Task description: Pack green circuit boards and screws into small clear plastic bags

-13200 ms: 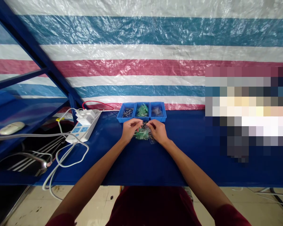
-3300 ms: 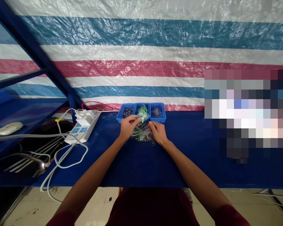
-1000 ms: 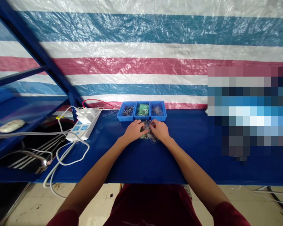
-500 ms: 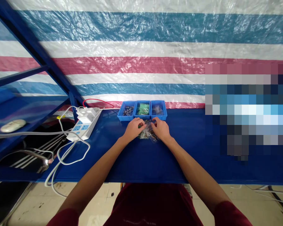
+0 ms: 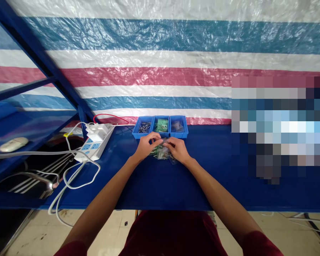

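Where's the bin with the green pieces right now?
In the head view, that bin is the middle one, just beyond the left hand, between the left bin of thin dark pieces and the right bin of clear pieces.

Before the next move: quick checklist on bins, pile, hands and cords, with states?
1. Bins upright: ok. Left bin, middle bin and right bin stand side by side.
2. Contents apart: ok. Shiny pieces left, green pieces middle, clear plastic right.
3. Pile sorted: not ok. Green and clear bits lie mixed.
4. Grip secure: cannot tell. Left hand and right hand nearly meet; anything between is too small.
5. Snag-free: ok. White cord and power strip lie left of both hands.
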Demonstrator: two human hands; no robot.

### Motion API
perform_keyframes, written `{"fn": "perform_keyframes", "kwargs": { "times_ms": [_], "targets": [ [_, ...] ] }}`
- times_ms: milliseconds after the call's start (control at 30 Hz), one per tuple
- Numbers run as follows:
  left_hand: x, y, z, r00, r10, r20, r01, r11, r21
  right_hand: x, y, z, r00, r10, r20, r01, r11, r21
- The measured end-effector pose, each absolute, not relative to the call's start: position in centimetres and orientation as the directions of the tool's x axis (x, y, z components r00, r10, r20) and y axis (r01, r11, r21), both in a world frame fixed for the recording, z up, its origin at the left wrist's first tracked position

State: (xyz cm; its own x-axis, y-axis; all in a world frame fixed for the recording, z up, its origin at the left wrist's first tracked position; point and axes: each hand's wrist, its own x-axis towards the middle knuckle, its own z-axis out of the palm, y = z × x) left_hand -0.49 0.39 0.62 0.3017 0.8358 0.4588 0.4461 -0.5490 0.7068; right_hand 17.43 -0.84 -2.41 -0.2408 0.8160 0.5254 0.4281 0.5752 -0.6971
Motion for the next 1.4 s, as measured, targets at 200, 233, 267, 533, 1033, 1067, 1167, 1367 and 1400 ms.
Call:
{"fn": "perform_keyframes", "kwargs": {
  "times_ms": [200,233,267,533,1033,1067,1167,1367,1400],
  "targets": [
    [-0.7,0.6,0.8,0.333,0.879,0.341,0.315,-0.444,0.839,17.4,-1.0,-2.2,-0.25,0.861,0.443,0.423,0.509,-0.75],
    [-0.8,0.7,0.8,0.318,0.886,0.337,0.296,-0.431,0.853,17.4,-1.1,-2.1,-0.252,0.861,0.442,0.429,0.509,-0.746],
    [-0.9,0.7,0.8,0.311,0.891,0.331,0.28,-0.419,0.864,17.4,-1.2,-1.9,-0.243,0.858,0.453,0.436,0.514,-0.739],
    [-1.0,1.0,0.1,0.363,0.896,0.254,0.291,-0.368,0.883,17.6,-1.4,-1.6,-0.132,0.876,0.463,0.417,0.473,-0.776],
    [-0.2,0.3,0.6,0.488,0.863,0.133,0.287,-0.302,0.909,17.5,-1.1,-2.1,-0.181,0.854,0.488,0.53,0.503,-0.683],
    [-0.2,0.4,0.5,0.486,0.864,0.134,0.28,-0.299,0.912,17.5,-1.1,-2.1,-0.179,0.854,0.489,0.525,0.503,-0.686],
    [-0.3,0.6,0.3,0.471,0.871,0.138,0.275,-0.293,0.916,17.4,-1.3,-2.0,-0.16,0.85,0.502,0.483,0.511,-0.711],
    [-0.2,0.6,0.5,0.428,0.893,0.138,0.286,-0.279,0.917,17.5,-1.6,-1.5,-0.137,0.871,0.473,0.453,0.479,-0.752],
    [-0.3,0.7,0.5,0.426,0.893,0.142,0.287,-0.282,0.915,17.5,-1.7,-1.4,-0.138,0.868,0.476,0.442,0.485,-0.755]
  ]
}}
